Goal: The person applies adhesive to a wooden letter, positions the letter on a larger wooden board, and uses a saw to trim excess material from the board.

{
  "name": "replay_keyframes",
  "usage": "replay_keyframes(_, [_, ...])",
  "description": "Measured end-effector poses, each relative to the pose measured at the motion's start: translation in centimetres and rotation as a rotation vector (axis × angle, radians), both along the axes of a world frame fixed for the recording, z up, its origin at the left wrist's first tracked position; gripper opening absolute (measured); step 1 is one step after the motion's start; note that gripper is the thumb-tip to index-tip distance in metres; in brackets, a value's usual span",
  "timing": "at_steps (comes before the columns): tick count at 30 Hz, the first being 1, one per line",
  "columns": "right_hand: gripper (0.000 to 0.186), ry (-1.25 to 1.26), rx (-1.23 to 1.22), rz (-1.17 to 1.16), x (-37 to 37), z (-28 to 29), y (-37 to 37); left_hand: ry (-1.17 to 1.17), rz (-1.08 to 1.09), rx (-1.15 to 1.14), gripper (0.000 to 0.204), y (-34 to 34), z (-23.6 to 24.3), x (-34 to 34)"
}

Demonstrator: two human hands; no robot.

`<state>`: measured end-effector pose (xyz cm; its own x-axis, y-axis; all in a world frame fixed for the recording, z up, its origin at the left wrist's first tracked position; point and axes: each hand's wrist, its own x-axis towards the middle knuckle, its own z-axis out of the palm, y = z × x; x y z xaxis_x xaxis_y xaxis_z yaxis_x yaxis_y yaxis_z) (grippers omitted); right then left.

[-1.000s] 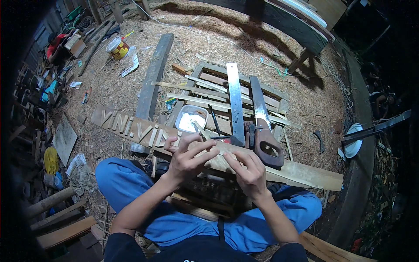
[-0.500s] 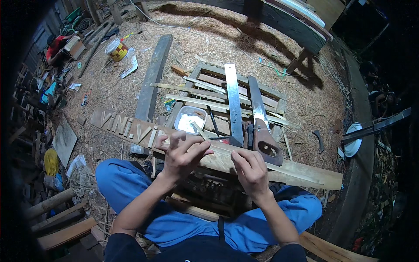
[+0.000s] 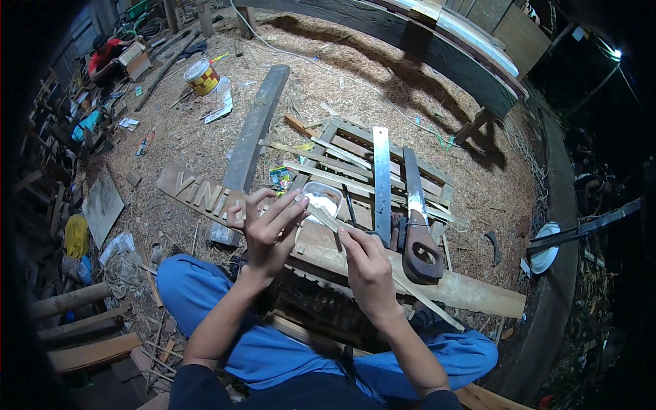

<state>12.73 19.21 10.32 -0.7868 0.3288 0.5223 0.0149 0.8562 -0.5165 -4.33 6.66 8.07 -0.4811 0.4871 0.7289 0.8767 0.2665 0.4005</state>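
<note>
My left hand (image 3: 270, 236) pinches the upper end of a thin pale wooden strip (image 3: 427, 302), fingers curled, some raised. My right hand (image 3: 369, 270) grips the same strip farther right; the strip slants down past it to the lower right. Beneath both hands a long plank (image 3: 478, 294) lies crosswise, with small wooden pieces shaped as letters on its left end, partly hidden. Just beyond my hands are a plastic tub (image 3: 324, 203) with white contents, a metal straightedge (image 3: 381, 171), a wooden-handled handsaw (image 3: 424, 253) and a thin dark stick (image 3: 350, 212).
Slatted wooden frame (image 3: 430, 171) with loose strips; dark beam (image 3: 256, 123) on shavings-covered ground; bucket (image 3: 205, 82). A person in red (image 3: 99, 58) crouches at upper left. A raised timber bench (image 3: 465, 61) stands at the back, a white basin (image 3: 545, 249) at right, scrap wood (image 3: 82, 301) at left.
My left hand has risen with the strip, which now slants above the plank instead of lying along it. My right hand has shifted slightly left. The whole view has shifted a little.
</note>
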Motion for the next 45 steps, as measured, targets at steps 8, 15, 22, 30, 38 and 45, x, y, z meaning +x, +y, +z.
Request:
replay_keyframes(8, [0.047, -0.023, -0.014, -0.004, -2.8, -0.2, -3.0, -0.087, 0.035, 0.007, 0.032, -1.5, 0.5, -2.2])
replay_keyframes(15, [0.039, -0.024, -0.152, 0.084, -4.9, -0.1, -5.3, -0.082, 0.165, -0.065, 0.028, -3.1, 1.4, -2.9])
replay_keyframes(22, [0.041, -0.016, -0.244, 0.05, -6.8, 0.0, -6.7, -0.17, 0.164, -0.158, 0.026, -4.6, 1.9, -3.1])
replay_keyframes(30, [0.038, 0.022, -0.307, -0.001, -8.6, -0.7, -7.8, -0.442, 0.003, -0.086, 0.036, -5.4, -0.5, -4.1])
replay_keyframes(38, [0.03, 0.002, -0.782, -0.031, -8.2, -1.8, -7.8, -0.593, -0.117, -0.079, 0.048, -5.6, -1.9, -2.4])
replay_keyframes(45, [0.031, -0.064, -0.45, -0.046, -5.4, 0.0, -4.0, -0.693, -0.239, -0.164, 0.046, -4.9, -1.4, -1.1])
